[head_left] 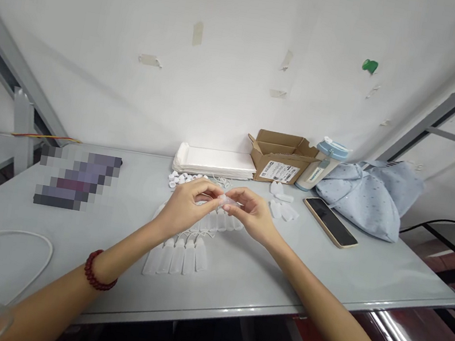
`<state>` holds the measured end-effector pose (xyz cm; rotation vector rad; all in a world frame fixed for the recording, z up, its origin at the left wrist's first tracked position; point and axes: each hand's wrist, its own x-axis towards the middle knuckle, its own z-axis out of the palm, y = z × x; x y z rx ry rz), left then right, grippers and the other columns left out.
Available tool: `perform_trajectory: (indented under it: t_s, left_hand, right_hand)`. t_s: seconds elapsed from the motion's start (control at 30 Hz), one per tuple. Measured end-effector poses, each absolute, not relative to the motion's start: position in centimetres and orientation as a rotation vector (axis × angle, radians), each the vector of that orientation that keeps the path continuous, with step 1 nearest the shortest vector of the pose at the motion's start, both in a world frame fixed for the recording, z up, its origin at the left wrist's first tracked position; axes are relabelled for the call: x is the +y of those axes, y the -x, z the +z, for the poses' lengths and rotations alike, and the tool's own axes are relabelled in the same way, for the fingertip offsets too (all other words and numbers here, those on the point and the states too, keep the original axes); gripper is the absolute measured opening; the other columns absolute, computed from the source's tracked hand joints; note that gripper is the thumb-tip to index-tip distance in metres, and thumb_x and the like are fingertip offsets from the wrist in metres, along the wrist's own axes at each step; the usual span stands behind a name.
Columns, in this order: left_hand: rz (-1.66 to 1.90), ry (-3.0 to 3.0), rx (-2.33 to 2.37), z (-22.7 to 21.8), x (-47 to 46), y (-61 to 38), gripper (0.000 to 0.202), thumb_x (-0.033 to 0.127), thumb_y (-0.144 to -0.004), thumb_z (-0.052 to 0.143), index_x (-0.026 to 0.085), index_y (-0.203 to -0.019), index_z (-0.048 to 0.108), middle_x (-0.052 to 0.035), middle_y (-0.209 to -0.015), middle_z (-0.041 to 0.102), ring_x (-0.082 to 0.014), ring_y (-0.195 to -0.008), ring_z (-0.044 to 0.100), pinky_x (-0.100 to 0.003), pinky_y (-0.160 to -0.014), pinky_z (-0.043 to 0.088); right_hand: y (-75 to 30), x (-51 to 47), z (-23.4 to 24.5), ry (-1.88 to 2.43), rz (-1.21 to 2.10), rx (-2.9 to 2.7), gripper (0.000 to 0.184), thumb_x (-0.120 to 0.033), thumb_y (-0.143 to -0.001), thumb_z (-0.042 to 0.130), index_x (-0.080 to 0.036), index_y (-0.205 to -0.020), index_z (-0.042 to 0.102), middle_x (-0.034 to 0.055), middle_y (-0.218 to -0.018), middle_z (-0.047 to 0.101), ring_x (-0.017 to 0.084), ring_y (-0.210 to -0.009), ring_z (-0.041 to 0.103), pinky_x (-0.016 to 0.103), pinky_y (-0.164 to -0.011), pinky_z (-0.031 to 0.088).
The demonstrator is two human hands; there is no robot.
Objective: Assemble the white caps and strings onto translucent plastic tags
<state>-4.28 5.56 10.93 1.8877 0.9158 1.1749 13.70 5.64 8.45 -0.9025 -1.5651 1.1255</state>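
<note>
My left hand [184,204] and my right hand [254,214] meet over the middle of the table. Between their fingertips is a small translucent plastic bottle [229,201]. The left fingers pinch its whitish end, where a cap appears to sit, and the right fingers grip the body. Below my hands, similar bottles [178,256] with thin white cords lie side by side in a row. A second row [212,223] is partly hidden behind my hands. Loose white caps [182,179] are heaped just beyond my left hand. More bottles [284,210] without cords lie to the right.
Behind the hands are a white stack of flat trays or envelopes [218,162] and an open cardboard box [283,162]. A tumbler [319,165], a blue cloth bag [367,197] and a phone [330,222] stand or lie at right. A blurred-out object [81,181] is at left.
</note>
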Motion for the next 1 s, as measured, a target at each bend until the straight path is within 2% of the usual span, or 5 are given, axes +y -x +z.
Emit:
perform_trajectory:
  t_s: [0.3, 0.4, 0.6, 0.77, 1.0]
  left_hand:
    - [1.199, -1.924, 0.979, 10.3, 5.5, 4.1, 0.011, 0.025, -0.080, 0.060, 0.019, -0.087, 0.067, -0.0026, -0.087, 0.067, -0.0155, -0.079, 0.065, -0.031, -0.077, 0.056]
    - [1.323, -2.049, 1.028, 10.0, 5.6, 4.0, 0.011, 0.024, -0.080, 0.061, 0.019, -0.089, 0.064, -0.0029, -0.087, 0.067, -0.0159, -0.077, 0.064, -0.031, -0.072, 0.055]
    - [1.616, -2.565, 1.016, 9.5, 6.0, 4.2, 0.008, 0.014, -0.082, 0.056, 0.018, -0.087, 0.061, -0.0043, -0.083, 0.066, -0.0209, -0.087, 0.057, -0.038, -0.077, 0.050]
    - [1.581, -2.645, 0.971, 9.1, 5.9, 3.9, 0.011, 0.017, -0.083, 0.058, 0.018, -0.095, 0.059, -0.0059, -0.088, 0.064, -0.0212, -0.089, 0.055, -0.038, -0.077, 0.050]
    - [1.375, -2.731, 0.959, 8.8, 5.8, 3.8, 0.027, 0.022, -0.083, 0.059, 0.017, -0.109, 0.056, -0.0108, -0.106, 0.061, -0.0256, -0.101, 0.053, -0.044, -0.086, 0.047]
  right_hand:
    - [-13.3, 5.2, 8.7, 0.852, 1.128, -1.579, 0.025, -0.033, -0.077, 0.067, -0.021, -0.098, 0.062, 0.0042, -0.094, 0.065, 0.014, -0.078, 0.060, 0.028, -0.064, 0.049]
    - [-13.3, 5.2, 8.8, 0.850, 1.170, -1.540, 0.024, -0.037, -0.081, 0.062, -0.019, -0.097, 0.063, 0.0037, -0.085, 0.066, 0.015, -0.075, 0.062, 0.029, -0.065, 0.051]
    - [-13.6, 5.6, 8.9, 0.835, 1.438, -1.315, 0.031, -0.042, -0.078, 0.065, -0.017, -0.096, 0.063, 0.0044, -0.081, 0.067, 0.016, -0.076, 0.065, 0.029, -0.068, 0.051]
    - [-13.4, 5.6, 8.8, 0.809, 1.560, -1.200, 0.030, -0.041, -0.076, 0.068, -0.017, -0.092, 0.064, 0.0029, -0.075, 0.066, 0.014, -0.072, 0.063, 0.027, -0.069, 0.051]
    - [-12.9, 5.3, 8.4, 0.769, 1.667, -1.144, 0.028, -0.040, -0.076, 0.068, -0.016, -0.090, 0.064, 0.0052, -0.082, 0.068, 0.014, -0.076, 0.063, 0.028, -0.074, 0.049]
